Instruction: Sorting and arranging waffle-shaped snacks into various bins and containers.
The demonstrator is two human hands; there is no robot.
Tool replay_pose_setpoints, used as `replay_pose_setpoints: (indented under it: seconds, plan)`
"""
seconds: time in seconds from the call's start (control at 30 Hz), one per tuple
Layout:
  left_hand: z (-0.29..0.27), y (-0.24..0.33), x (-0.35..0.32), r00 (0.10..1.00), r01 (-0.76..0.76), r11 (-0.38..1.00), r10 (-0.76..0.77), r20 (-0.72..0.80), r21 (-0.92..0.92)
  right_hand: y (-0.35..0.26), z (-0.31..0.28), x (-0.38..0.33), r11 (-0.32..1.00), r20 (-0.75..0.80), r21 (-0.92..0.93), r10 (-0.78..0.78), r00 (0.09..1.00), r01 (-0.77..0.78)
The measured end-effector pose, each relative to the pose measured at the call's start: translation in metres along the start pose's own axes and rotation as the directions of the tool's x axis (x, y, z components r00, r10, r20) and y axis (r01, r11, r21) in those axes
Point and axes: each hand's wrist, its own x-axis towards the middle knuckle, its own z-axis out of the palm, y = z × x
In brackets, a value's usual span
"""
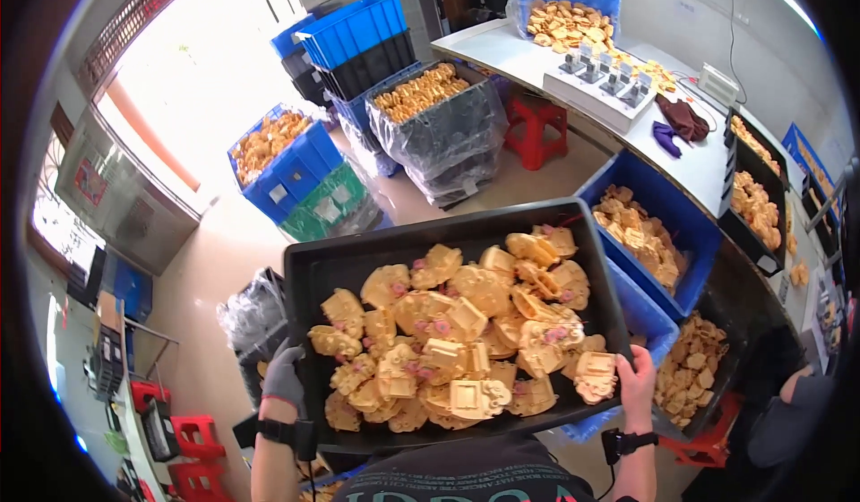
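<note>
A wide black plastic tray (336,269) is held in front of my body, tilted a little and higher on its right side. Tan moulded plastic parts (466,300) lie heaped in it, several with small pinkish pieces on them. In a grey glove, my left hand (284,378) is closed on the tray's near left edge. My right hand (636,378), wearing no glove, grips the near right edge beside one tan part. Fingers under the tray are partly hidden. Dark bands with small devices circle both wrists.
Blue crates (699,274) of tan parts stand at the right, by a white workbench (502,50) bearing a grey switch box (596,94). Ahead are stacked, plastic-wrapped crates (439,144), a blue crate (291,180) and a red stool (537,135). A seated person's arm (793,412) shows at far right.
</note>
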Motion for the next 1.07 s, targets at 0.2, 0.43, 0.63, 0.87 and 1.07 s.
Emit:
replay_pose_setpoints:
  seconds: [0.2,0.43,0.63,0.87,1.07]
  plan:
    - [0.062,0.040,0.131,0.980,0.031,0.998,-0.040,0.197,0.050,0.009,0.049,-0.001,0.983,-0.249,-0.180,-0.014,0.968,-0.032]
    - [0.143,0.117,0.243,0.907,-0.026,0.949,-0.111,0.406,0.315,0.001,0.134,-0.017,0.975,-0.478,-0.145,0.081,0.875,-0.170]
    - [0.146,0.116,0.355,0.895,0.080,0.953,-0.198,0.400,0.293,-0.019,0.188,-0.007,0.928,-0.580,-0.260,0.072,0.811,-0.268]
    - [0.192,0.145,0.397,0.875,0.149,0.968,-0.225,0.429,0.204,-0.053,0.218,0.045,0.938,-0.620,-0.214,0.086,0.780,-0.273]
    - [0.232,0.216,0.501,0.928,0.082,0.985,-0.131,0.350,0.152,-0.076,0.276,0.220,0.975,-0.444,-0.115,0.120,0.888,-0.189]
